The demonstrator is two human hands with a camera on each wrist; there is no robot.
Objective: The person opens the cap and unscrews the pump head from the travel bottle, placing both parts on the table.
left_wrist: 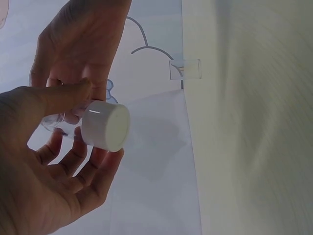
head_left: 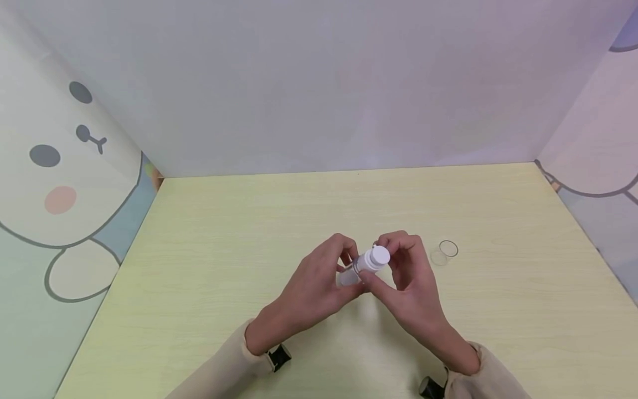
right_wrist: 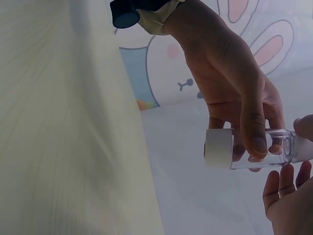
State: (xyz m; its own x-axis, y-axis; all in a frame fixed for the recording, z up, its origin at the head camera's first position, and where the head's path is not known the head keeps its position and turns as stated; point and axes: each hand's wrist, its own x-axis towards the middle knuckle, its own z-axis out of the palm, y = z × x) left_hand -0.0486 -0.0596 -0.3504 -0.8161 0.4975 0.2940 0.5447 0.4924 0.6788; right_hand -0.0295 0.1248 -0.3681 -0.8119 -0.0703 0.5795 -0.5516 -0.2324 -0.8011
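Note:
Above the table, a small clear bottle [head_left: 365, 261] is held tilted, its white top pointing up and to the right. The left hand [head_left: 319, 282] grips the bottle's clear body, thumb on one side and curled fingers on the other. At the upper end, the right hand [head_left: 411, 285] pinches around the white collar, with its fingertips beside the white top [head_left: 380, 255]. Seen from the left wrist, a wide white base [left_wrist: 106, 126] closes the lower end. A clear, short cylinder [left_wrist: 191, 69], perhaps a cap, stands on the table apart from the hands.
The light wood table [head_left: 239, 221] meets a plain pale wall [head_left: 324, 88] at the back. Cartoon-printed panels [head_left: 55, 233] flank both sides. Black wrist cameras [head_left: 280, 357] sit at the beige sleeves.

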